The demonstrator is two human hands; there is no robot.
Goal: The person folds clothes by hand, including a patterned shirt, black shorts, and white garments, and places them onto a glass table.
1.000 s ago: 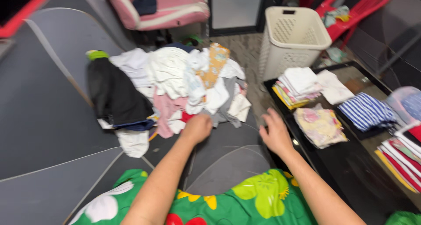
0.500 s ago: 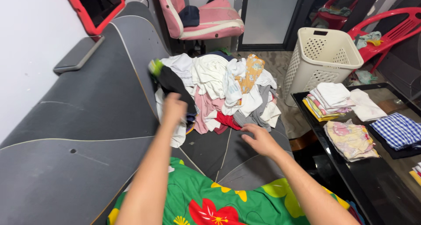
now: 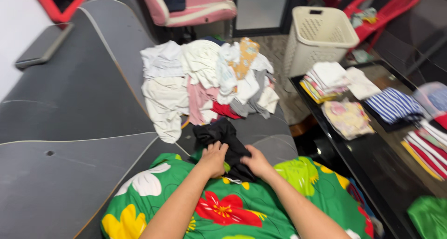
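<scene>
Head view from where I'm standing: both hands are down on a crumpled black cloth garment (image 3: 223,141) lying across the lap on green floral fabric (image 3: 233,206). Left hand (image 3: 215,158) has its fingers curled into the garment, right hand (image 3: 255,160) pinches its edge just beside. Farther off on the grey sofa (image 3: 79,108) sits a heap of mixed unfolded laundry (image 3: 209,80). Folded stacks (image 3: 326,80) lie on the dark glass table (image 3: 372,169) to the right.

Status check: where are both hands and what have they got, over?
Left hand and right hand both gripping the black garment on the lap. Unsorted laundry pile just beyond on the grey sofa. Nothing in the way.
</scene>
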